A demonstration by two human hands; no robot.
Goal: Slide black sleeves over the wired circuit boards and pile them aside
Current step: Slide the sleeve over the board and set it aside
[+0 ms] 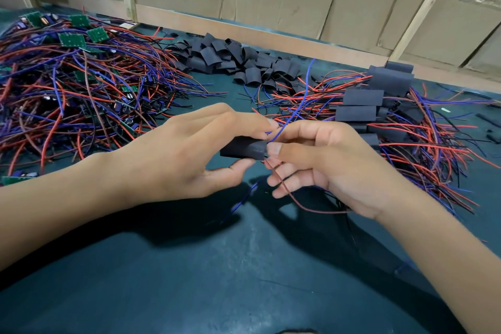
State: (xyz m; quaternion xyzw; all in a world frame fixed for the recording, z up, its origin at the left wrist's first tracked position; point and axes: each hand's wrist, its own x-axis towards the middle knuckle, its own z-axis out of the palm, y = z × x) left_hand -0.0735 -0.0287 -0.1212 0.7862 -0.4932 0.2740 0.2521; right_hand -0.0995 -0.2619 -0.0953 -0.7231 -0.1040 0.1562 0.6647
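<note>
The left hand [189, 154] grips a black sleeve [242, 147] above the middle of the table [217, 266], thumb pressed against its near side and fingers curled over its far side. The right hand [330, 163] meets it at the sleeve's right end, thumb and forefinger pinching the wires [282, 130] that come out of that opening, while its lower fingers stay loosely spread with a brown wire [291, 195] trailing across them toward the near edge. A blue wire [306, 89] rises from the pinch toward the far edge. The sleeve's long axis runs left to right, roughly parallel to the near edge, its open end facing the right hand; whether a board sits inside it cannot be told. It lies between the two hands, held clear of the table, with their shadows below. At the left edge sits a heap of bare circuit boards [73, 84] tangled in red, blue and black wires. Near the far edge lies a pile of empty sleeves [233, 59]. Toward the right edge, just beyond the right hand, is the stack of sleeved boards [379, 106] with their wires fanned out.
</note>
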